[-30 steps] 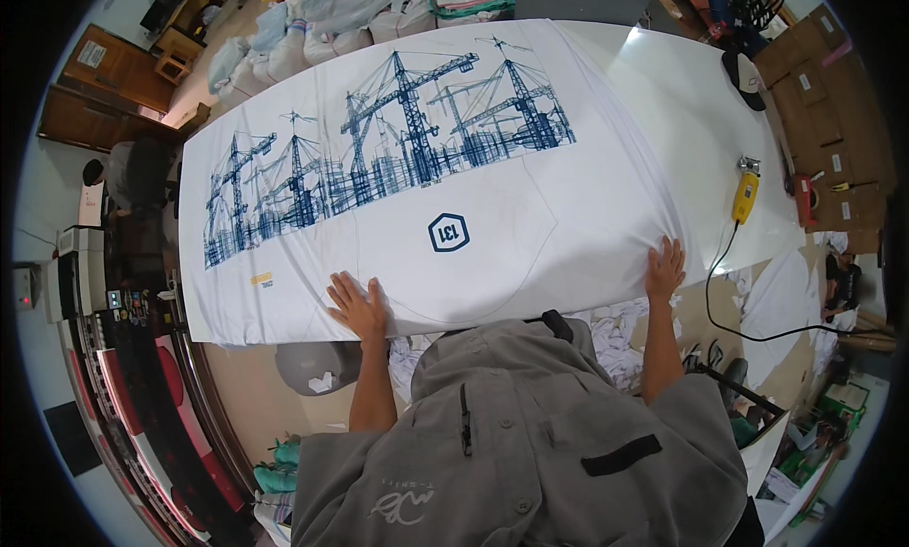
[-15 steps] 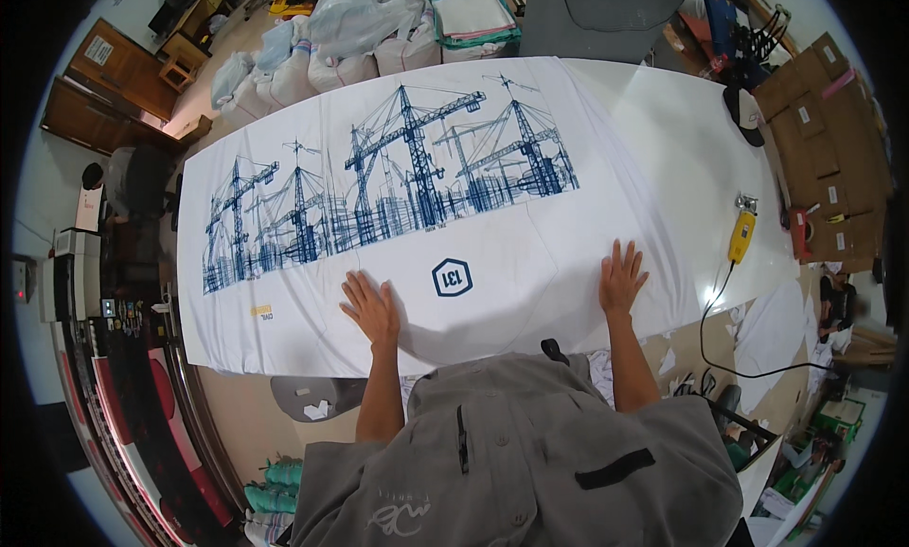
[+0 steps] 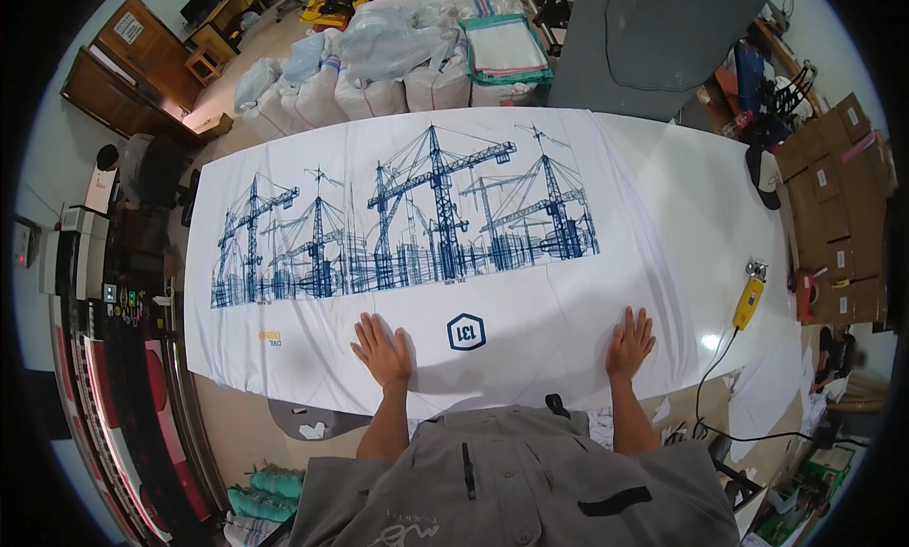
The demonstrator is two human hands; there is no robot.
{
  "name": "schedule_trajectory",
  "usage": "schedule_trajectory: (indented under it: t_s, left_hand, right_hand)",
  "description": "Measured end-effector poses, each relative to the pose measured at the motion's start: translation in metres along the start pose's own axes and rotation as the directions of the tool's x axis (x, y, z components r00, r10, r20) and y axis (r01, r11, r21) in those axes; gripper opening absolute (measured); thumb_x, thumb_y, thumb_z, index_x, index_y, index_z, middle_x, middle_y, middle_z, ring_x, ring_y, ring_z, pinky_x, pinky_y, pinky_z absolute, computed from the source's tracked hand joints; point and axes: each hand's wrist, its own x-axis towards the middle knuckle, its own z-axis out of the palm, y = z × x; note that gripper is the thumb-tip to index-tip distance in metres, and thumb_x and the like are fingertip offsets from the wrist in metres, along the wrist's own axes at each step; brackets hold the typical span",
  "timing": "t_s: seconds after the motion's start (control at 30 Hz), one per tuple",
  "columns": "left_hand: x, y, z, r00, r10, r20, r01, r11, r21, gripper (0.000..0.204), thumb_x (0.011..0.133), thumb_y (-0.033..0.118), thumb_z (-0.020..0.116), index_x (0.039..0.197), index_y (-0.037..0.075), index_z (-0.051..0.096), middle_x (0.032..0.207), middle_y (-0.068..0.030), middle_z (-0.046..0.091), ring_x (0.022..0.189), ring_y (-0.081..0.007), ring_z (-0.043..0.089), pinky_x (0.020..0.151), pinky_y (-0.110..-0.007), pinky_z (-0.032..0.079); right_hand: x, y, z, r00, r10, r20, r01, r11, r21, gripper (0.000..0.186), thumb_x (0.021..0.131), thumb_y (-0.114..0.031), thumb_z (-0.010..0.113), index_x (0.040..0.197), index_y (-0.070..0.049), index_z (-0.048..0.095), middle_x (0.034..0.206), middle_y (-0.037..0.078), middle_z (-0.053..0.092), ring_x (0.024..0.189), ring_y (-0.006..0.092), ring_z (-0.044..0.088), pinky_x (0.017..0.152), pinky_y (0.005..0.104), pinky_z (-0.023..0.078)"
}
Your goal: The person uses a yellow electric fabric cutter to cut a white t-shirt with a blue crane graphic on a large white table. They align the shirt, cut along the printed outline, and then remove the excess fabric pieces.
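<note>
A white fabric sheet (image 3: pixel 530 329) lies spread over the white table (image 3: pixel 729 187), with a long blue print of construction cranes (image 3: pixel 436 215), a small dark-blue hexagon mark (image 3: pixel 465 332) and small yellow lettering at lower left. My left hand (image 3: pixel 382 350) rests flat on the fabric, fingers spread, left of the hexagon. My right hand (image 3: pixel 629 346) lies likewise near the fabric's right part, fingers stretched out. At the table's right sits a yellow electric cloth cutter (image 3: pixel 750 296) with a black cord.
A dark cap (image 3: pixel 765 178) lies at the table's back right. Behind stand white sacks (image 3: pixel 369 90), stacked fabric (image 3: pixel 504 45) and a grey board (image 3: pixel 644 26). Cardboard boxes (image 3: pixel 824 225) are at right, a large printer (image 3: pixel 104 376) at left, fabric scraps on the floor.
My right hand has shifted inward from the fabric's front right edge. My left hand has moved slightly. The head view has tilted up, so the table appears lower and more background shows.
</note>
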Motion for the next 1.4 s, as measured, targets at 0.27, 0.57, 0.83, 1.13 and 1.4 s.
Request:
schedule_trajectory:
  t_s: [0.27, 0.57, 0.83, 1.13, 1.4]
  left_hand:
    - [-0.002, -0.004, 0.002, 0.999, 0.022, -0.033, -0.023, 0.998, -0.052, 0.072, 0.104, 0.046, 0.052, 0.165, 0.012, 0.036, 0.177, -0.0086, 0.023, 0.164, -0.0321, 0.014, 0.131, -0.060, 0.004]
    - [-0.003, -0.010, 0.008, 0.994, 0.066, -0.090, -0.073, 0.994, -0.076, 0.071, 0.106, 0.048, 0.050, 0.165, 0.012, 0.036, 0.177, -0.0076, 0.023, 0.164, -0.0319, 0.015, 0.130, -0.062, 0.006]
    - [-0.002, -0.022, 0.016, 0.989, 0.117, -0.094, -0.124, 0.989, -0.079, 0.073, 0.107, 0.051, 0.048, 0.165, 0.009, 0.034, 0.175, -0.0139, 0.023, 0.163, -0.0383, 0.015, 0.128, -0.068, 0.008]
    - [-0.042, -0.021, 0.009, 0.996, 0.093, -0.001, -0.093, 0.995, -0.030, 0.071, 0.109, 0.055, 0.042, 0.168, 0.016, 0.032, 0.178, -0.0117, 0.018, 0.164, -0.0377, 0.011, 0.127, -0.069, 0.005]
    - [-0.059, -0.027, 0.007, 0.990, 0.133, -0.048, -0.136, 0.988, -0.078, 0.070, 0.109, 0.052, 0.046, 0.167, 0.015, 0.035, 0.177, -0.0118, 0.020, 0.164, -0.0370, 0.012, 0.130, -0.064, 0.006]
  right_hand:
    - [-0.002, -0.005, -0.006, 1.000, -0.004, -0.012, 0.004, 1.000, 0.023, 0.055, 0.108, -0.039, 0.044, 0.162, -0.028, 0.046, 0.174, 0.005, 0.030, 0.161, 0.0330, 0.023, 0.129, 0.0610, 0.014]
    - [-0.001, 0.003, 0.007, 0.997, -0.039, -0.062, 0.040, 0.999, 0.018, 0.054, 0.110, -0.040, 0.042, 0.163, -0.030, 0.043, 0.175, 0.006, 0.029, 0.161, 0.0347, 0.024, 0.128, 0.0637, 0.015]
    - [-0.003, 0.011, 0.012, 0.989, -0.125, -0.084, 0.127, 0.992, 0.015, 0.053, 0.113, -0.041, 0.040, 0.164, -0.028, 0.041, 0.174, 0.008, 0.029, 0.161, 0.0384, 0.023, 0.126, 0.0668, 0.016]
    - [-0.006, 0.029, 0.017, 0.982, -0.176, -0.074, 0.176, 0.984, -0.012, 0.054, 0.114, -0.041, 0.037, 0.165, -0.028, 0.040, 0.175, 0.009, 0.027, 0.161, 0.0402, 0.021, 0.126, 0.0684, 0.016]
    - [-0.006, 0.022, 0.018, 0.991, -0.119, -0.068, 0.118, 0.993, -0.020, 0.052, 0.114, -0.039, 0.039, 0.165, -0.030, 0.039, 0.176, 0.006, 0.027, 0.161, 0.0370, 0.021, 0.127, 0.0655, 0.016]
